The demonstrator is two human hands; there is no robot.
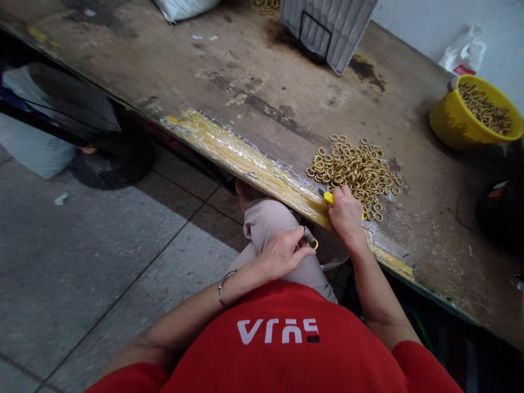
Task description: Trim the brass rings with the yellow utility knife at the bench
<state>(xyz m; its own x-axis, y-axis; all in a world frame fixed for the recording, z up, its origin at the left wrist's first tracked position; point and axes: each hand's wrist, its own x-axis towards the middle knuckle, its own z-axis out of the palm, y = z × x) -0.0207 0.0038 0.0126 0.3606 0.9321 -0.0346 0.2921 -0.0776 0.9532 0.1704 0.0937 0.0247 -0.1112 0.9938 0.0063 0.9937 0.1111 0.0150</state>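
My left hand [282,252], with a bracelet at its wrist, is over my lap just off the table edge. Its thumb and fingers pinch a brass-coloured ring [315,244], which sticks out past the fingertips. My right hand [346,214] rests at the table's edge, closed around a yellow utility knife [328,197]. The knife's dark front end points left, and most of its handle is hidden in the fist. Right beyond that hand lies a loose pile of brass-coloured rings [356,164].
Yellow tape [245,164] covers the front edge of the worn table [164,65]. A yellow bucket [454,123] of rings stands at the right. At the back are a grey ribbed object [327,27] and a white sack [186,8]. A black round base [110,161] stands on the floor.
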